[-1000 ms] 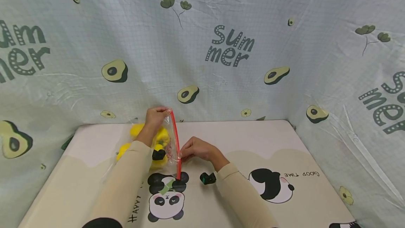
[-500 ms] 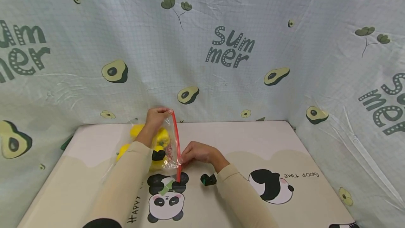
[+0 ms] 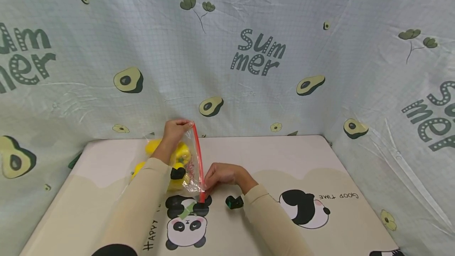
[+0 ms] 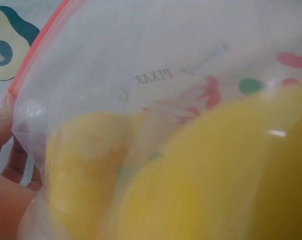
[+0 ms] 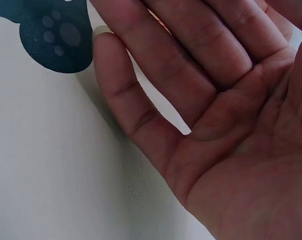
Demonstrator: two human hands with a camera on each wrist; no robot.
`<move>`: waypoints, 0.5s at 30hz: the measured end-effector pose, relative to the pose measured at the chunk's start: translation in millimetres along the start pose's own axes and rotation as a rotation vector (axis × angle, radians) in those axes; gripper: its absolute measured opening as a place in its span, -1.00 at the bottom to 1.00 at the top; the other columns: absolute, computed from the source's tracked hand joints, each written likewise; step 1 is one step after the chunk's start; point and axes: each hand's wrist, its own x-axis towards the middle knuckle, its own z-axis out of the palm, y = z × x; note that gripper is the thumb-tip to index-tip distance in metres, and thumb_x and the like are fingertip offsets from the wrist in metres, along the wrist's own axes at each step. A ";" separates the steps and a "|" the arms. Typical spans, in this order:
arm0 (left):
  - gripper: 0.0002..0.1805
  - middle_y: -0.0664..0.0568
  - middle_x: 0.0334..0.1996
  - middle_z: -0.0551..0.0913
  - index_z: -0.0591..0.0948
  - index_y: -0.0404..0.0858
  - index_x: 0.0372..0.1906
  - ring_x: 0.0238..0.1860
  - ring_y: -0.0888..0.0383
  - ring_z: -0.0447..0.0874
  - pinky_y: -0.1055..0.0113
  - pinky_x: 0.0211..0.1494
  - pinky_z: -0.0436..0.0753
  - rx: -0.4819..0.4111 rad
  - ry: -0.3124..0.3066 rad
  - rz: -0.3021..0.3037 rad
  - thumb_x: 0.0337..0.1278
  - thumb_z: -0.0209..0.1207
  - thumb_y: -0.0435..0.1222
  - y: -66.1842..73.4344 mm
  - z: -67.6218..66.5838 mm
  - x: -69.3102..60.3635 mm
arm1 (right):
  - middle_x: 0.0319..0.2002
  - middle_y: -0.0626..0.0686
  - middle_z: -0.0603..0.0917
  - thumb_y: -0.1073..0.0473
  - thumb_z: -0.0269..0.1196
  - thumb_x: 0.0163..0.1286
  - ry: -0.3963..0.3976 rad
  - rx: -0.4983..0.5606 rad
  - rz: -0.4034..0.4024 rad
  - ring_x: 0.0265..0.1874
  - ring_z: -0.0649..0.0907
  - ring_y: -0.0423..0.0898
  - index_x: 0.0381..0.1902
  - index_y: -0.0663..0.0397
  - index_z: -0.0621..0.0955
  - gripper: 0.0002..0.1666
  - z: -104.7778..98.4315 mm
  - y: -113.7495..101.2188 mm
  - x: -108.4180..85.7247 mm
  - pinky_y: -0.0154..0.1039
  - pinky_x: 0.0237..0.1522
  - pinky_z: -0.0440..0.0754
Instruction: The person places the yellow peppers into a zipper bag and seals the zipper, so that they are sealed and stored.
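Note:
A clear zip bag (image 3: 193, 175) with a red zip strip (image 3: 198, 145) stands on edge at the table's back left. Rounded yellow things (image 3: 183, 153) fill it; their kind is unclear through the plastic. My left hand (image 3: 174, 132) pinches the strip's far end between thumb and fingers. Near the strip's lower end, my right hand (image 3: 224, 174) pinches it with thumb and forefinger. Up close in the left wrist view, the yellow things (image 4: 191, 195) press behind plastic printed with reversed "PIXAR" lettering. The right wrist view shows my right palm (image 5: 216, 125) with bent fingers; the strip is mostly hidden there.
The pale table (image 3: 263, 153) carries printed pandas (image 3: 186, 230) and a dog-like face (image 3: 305, 208). A hanging sheet (image 3: 249, 102) with avocado prints rises behind it and along the sides. Small black devices (image 3: 234, 202) sit by the wrists.
My right hand has slid down the red strip, toward its near end, still pinching it. My left hand and the bag stay almost where they were.

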 end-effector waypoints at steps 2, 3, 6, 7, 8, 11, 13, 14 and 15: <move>-0.59 -0.10 0.00 0.66 0.69 -0.41 0.16 -0.03 0.03 0.53 0.19 0.30 0.57 -0.001 -0.001 0.001 0.43 0.27 -0.17 -0.5 0.2 -0.2 | -0.38 0.08 0.86 0.32 0.28 0.37 -0.022 -0.005 0.008 -0.38 0.83 -0.15 -0.07 0.66 0.67 -0.63 1.3 -0.4 -0.6 -0.12 -0.07 0.84; -0.59 -0.10 0.00 0.66 0.69 -0.41 0.16 -0.03 0.03 0.53 0.19 0.30 0.57 -0.003 -0.002 0.001 0.43 0.27 -0.17 -0.8 0.4 -0.2 | -0.38 0.07 0.86 0.32 0.28 0.37 -0.030 -0.009 0.012 -0.38 0.83 -0.15 -0.07 0.66 0.67 -0.63 1.9 -0.8 -1.1 -0.12 -0.07 0.84; -0.59 -0.11 0.01 0.65 0.69 -0.41 0.16 -0.02 0.02 0.53 0.18 0.31 0.57 0.001 -0.002 -0.001 0.44 0.27 -0.17 -1.0 0.2 0.0 | -0.38 0.08 0.86 0.33 0.28 0.37 -0.051 -0.013 0.026 -0.38 0.83 -0.15 -0.07 0.67 0.67 -0.63 3.7 -2.1 -2.2 -0.13 -0.07 0.84; -0.58 -0.11 0.02 0.65 0.68 -0.41 0.16 -0.01 0.02 0.52 0.18 0.32 0.57 0.006 -0.005 0.002 0.45 0.26 -0.17 -1.0 0.0 0.0 | -0.39 0.08 0.86 0.34 0.28 0.37 -0.059 -0.014 0.030 -0.38 0.83 -0.15 -0.07 0.68 0.66 -0.64 4.1 -2.4 -2.5 -0.15 -0.08 0.84; -0.59 -0.12 0.02 0.65 0.68 -0.41 0.16 -0.01 0.01 0.52 0.18 0.32 0.57 0.007 -0.006 0.002 0.45 0.26 -0.17 -0.8 -0.2 0.0 | -0.39 0.08 0.86 0.35 0.28 0.37 -0.066 -0.013 0.033 -0.38 0.83 -0.15 -0.07 0.68 0.66 -0.64 4.5 -2.6 -2.6 -0.15 -0.08 0.84; -0.59 -0.11 0.01 0.66 0.69 -0.39 0.16 -0.02 0.02 0.53 0.20 0.30 0.57 0.020 -0.010 0.011 0.45 0.26 -0.16 -0.6 -0.6 0.5 | -0.39 0.08 0.85 0.38 0.27 0.38 -0.091 -0.004 0.039 -0.38 0.83 -0.14 -0.07 0.72 0.64 -0.65 5.2 -2.7 -3.0 -0.15 -0.09 0.84; -0.59 -0.09 -0.01 0.67 0.69 -0.40 0.16 -0.03 0.03 0.54 0.22 0.29 0.57 0.023 -0.014 0.021 0.45 0.26 -0.17 -0.8 -0.3 1.2 | -0.40 0.07 0.85 0.39 0.27 0.39 -0.104 -0.001 0.044 -0.38 0.83 -0.14 -0.07 0.72 0.64 -0.65 5.4 -2.8 -3.2 -0.15 -0.09 0.84; -0.60 -0.09 -0.02 0.68 0.70 -0.40 0.15 -0.03 0.04 0.54 0.23 0.28 0.57 0.025 -0.013 0.024 0.45 0.26 -0.17 -0.9 0.1 1.6 | -0.41 0.06 0.85 0.39 0.27 0.39 -0.110 -0.002 0.046 -0.38 0.83 -0.14 -0.07 0.73 0.63 -0.65 5.4 -3.0 -3.2 -0.16 -0.09 0.84; -0.60 -0.08 -0.04 0.69 0.70 -0.41 0.14 -0.04 0.04 0.55 0.23 0.27 0.57 0.029 -0.013 0.031 0.44 0.27 -0.17 -1.0 0.7 1.9 | -0.42 0.05 0.85 0.39 0.26 0.39 -0.114 -0.004 0.049 -0.38 0.83 -0.14 -0.07 0.73 0.63 -0.65 5.4 -3.1 -3.3 -0.16 -0.09 0.84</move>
